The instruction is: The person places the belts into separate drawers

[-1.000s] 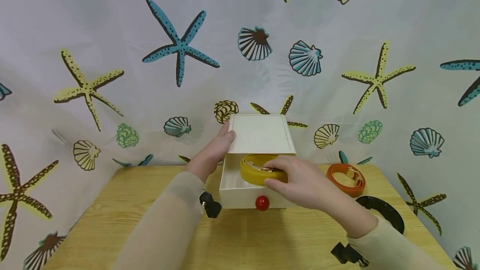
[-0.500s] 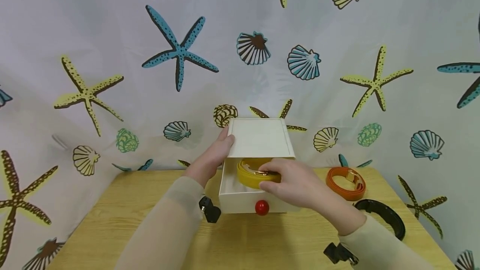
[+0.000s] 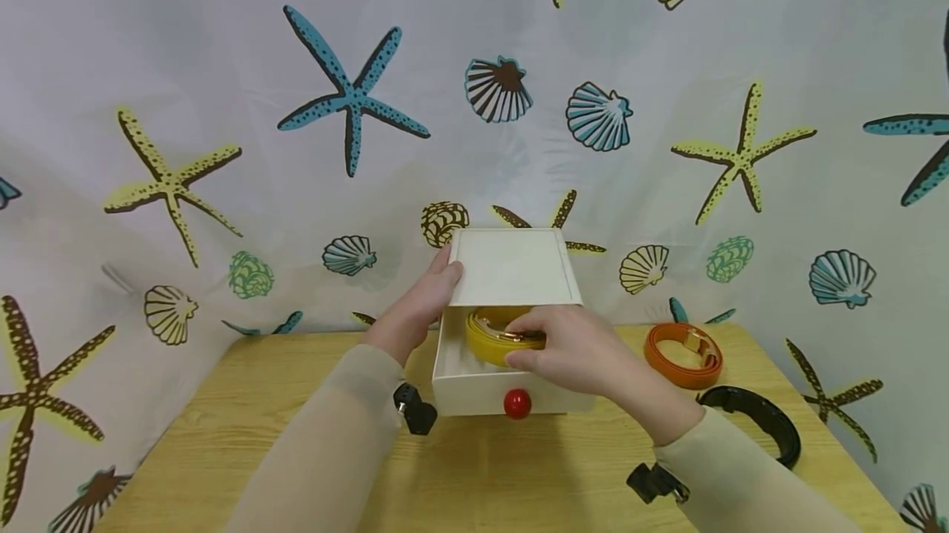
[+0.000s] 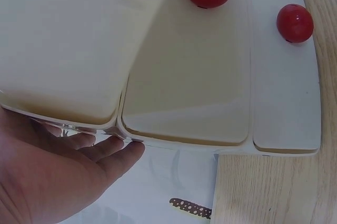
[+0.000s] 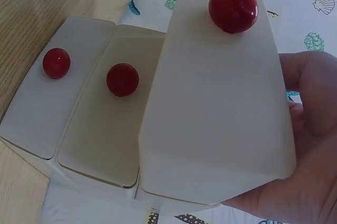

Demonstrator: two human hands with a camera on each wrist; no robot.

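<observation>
A white box with drawers [image 3: 516, 268] has its top drawer [image 3: 470, 393] pulled out, a red knob [image 3: 517, 404] on its front. Inside that drawer, towards the left, is a coiled yellow belt [image 3: 483, 345] with a metal buckle. My right hand [image 3: 574, 348] pinches the belt's right side between thumb and fingers. The left hand [image 3: 418, 302] rests against the box's left side; in the left wrist view, that hand's [image 4: 58, 176] fingers extend along the side. The right wrist view shows the right hand [image 5: 316, 124] beside the pulled-out drawer [image 5: 221, 98], the belt hidden.
On the wooden table [image 3: 296, 385], a coiled orange belt [image 3: 685, 378] lies right of the box, with a black belt [image 3: 774, 426] nearer the front, partly behind my right forearm. A patterned cloth [image 3: 445, 146] hangs behind. Two lower drawers [image 4: 189, 77] appear closed.
My right hand has moved left with the yellow belt, which now sits further left in the drawer. The left hand keeps its place on the box.
</observation>
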